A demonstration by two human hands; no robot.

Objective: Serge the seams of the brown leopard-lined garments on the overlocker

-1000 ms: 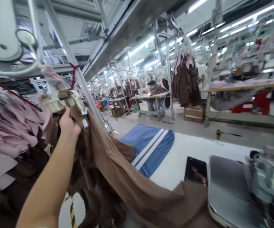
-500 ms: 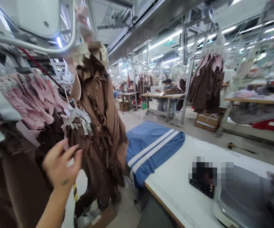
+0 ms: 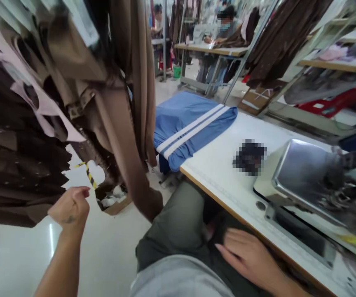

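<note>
My left hand [image 3: 71, 206] is raised at the lower left, its fingers curled together, just below the hanging brown garments [image 3: 113, 111]; whether it pinches anything is too small to tell. Low over my lap, beside the table's front edge, is my right hand [image 3: 246, 249], with its fingers bent and partly blurred; what it may hold cannot be made out. A blue cloth [image 3: 193, 119] with two white stripes drapes over the far left end of the white table [image 3: 218, 177]. On the table's right part sits a sewing machine [image 3: 301, 165].
An open cardboard box [image 3: 116, 206] stands on the floor below the garments. A blurred dark object [image 3: 250, 156] lies on the table left of the machine. Farther back, a masked person [image 3: 226, 29] sits at another table [image 3: 211, 49]. My legs [image 3: 178, 218] are beside the table edge.
The view has tilted down, bringing my lap and right hand into sight. My left hand's fingers, spread before, are now curled. The hanging garments fill more of the upper left.
</note>
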